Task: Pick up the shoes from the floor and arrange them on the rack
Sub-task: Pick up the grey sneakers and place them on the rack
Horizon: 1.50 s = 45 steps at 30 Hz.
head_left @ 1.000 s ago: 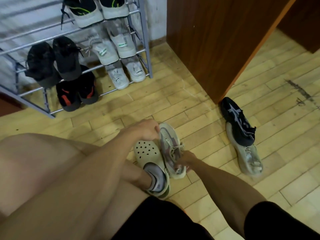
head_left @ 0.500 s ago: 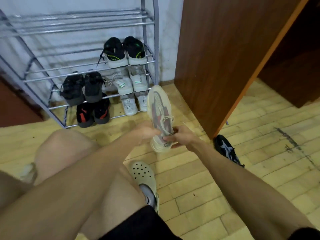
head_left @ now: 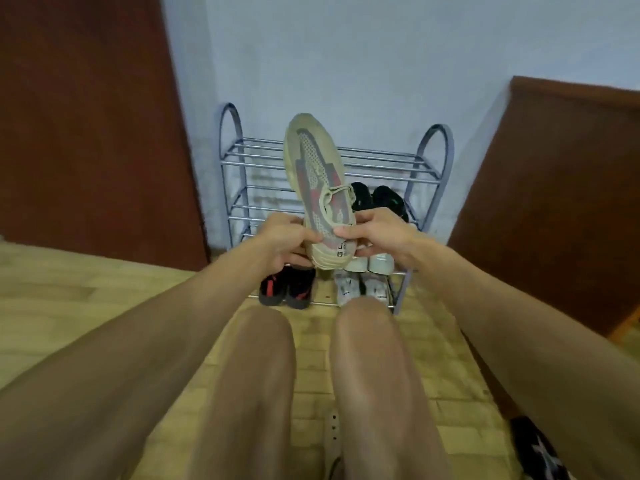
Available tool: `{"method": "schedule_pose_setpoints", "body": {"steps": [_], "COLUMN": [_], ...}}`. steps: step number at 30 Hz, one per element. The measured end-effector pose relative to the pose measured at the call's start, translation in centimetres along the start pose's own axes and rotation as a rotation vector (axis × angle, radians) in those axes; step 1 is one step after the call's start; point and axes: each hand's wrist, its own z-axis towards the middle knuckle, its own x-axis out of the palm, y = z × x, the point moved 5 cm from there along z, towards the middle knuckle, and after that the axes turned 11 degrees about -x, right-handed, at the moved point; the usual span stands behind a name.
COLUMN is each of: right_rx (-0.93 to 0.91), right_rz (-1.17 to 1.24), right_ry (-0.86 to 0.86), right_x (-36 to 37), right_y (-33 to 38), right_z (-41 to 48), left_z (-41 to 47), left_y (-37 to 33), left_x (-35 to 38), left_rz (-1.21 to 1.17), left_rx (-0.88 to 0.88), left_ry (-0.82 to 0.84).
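A beige knit sneaker [head_left: 317, 178] with grey and red patches is held up in the air, toe pointing up and away, in front of the metal shoe rack [head_left: 433, 168]. My left hand [head_left: 287, 242] grips its heel end from the left. My right hand [head_left: 377, 233] pinches the heel from the right. The rack's top shelves show bare bars. Lower shelves hold black shoes with green marks [head_left: 384, 199], white sneakers [head_left: 379, 263], light grey sneakers [head_left: 360, 289] and a black and red pair [head_left: 287, 289].
My bare knees [head_left: 311, 341] fill the foreground just before the rack. A dark wooden panel [head_left: 93, 126] stands left and a wooden door [head_left: 554, 195] right. A black sneaker [head_left: 535, 452] lies on the wooden floor at the lower right.
The sneaker has been lifted from the floor and raised before the rack. My view has swung up and now faces the rack head on; the floor shoes have slid out of view.
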Motion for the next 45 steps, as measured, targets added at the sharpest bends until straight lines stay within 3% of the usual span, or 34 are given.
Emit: {"method": "schedule_pose_setpoints", "body": {"steps": [7,18,24,28,34,41,45], "right_rx": [0.022,0.251,0.412,0.51,0.481,0.514,0.542], "right_rz": [-0.137,-0.119,-0.031,0.005,-0.124,-0.103,-0.097], "right_ry": [0.184,0.32,0.287,0.348,0.464,0.473,0.456], "right_x": [12.7,29.6,36.6,40.4,41.3,40.3,40.1], "right_y": [2.7,-6.3,-11.4,-14.6,-18.2,-18.7,-18.6], "right_z": [5.4,8.5,7.9,5.9,4.0,2.1,1.3], "left_z": [-0.3,1.3,-0.6,-2.0,-5.5,-6.4,-6.1], "left_y": [5.7,22.6,33.5,41.4,51.3,53.4,51.9], "left_x": [-11.6,-24.8,-29.2,-30.1,-29.2,-26.7,-24.7], "left_rz": [-0.202,-0.245,-0.046,0.053,0.001,-0.1,-0.072], "left_rx": [-0.116,-0.343,-0.596,-0.777,-1.036,-1.066,-0.994], "left_ry": [-0.072,-0.311,-0.466,-0.486,-0.595,-0.593,-0.525]}}
